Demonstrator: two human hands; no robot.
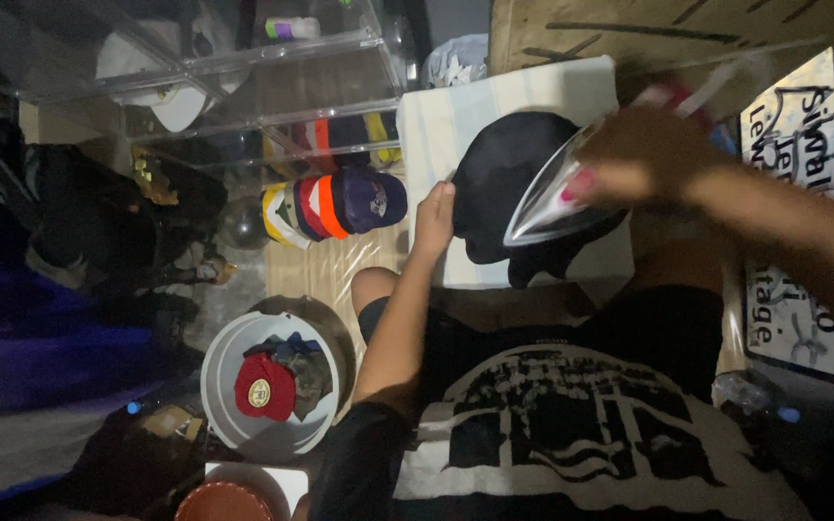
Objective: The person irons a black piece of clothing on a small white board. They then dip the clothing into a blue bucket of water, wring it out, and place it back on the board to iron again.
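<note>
One black cap (509, 178) lies on one pale folded cloth (494, 106) at about twelve o'clock from the person's lap, and two hands work it. The left hand (433, 220) rests at the cap's nine o'clock edge, fingers curled against the brim side; whether it pinches the fabric or only steadies it, I cannot tell. The right hand (634, 154), blurred, is closed around the handle of one steam iron (552, 198), whose pointed soleplate sits over the cap's three o'clock half. At ten o'clock stands one row of nested caps (335, 205), roughly five by their coloured crowns, though the overlap hides the true count. At eight o'clock one white bucket (219, 381) holds one red cap (264, 386) and darker clothes beneath. Clear acrylic shelves (282, 87) fill the eleven o'clock corner, their contents dim. One sign (798, 125) at three o'clock is cut by the arm. The floor is wood-patterned (316, 270), the room dark.
</note>
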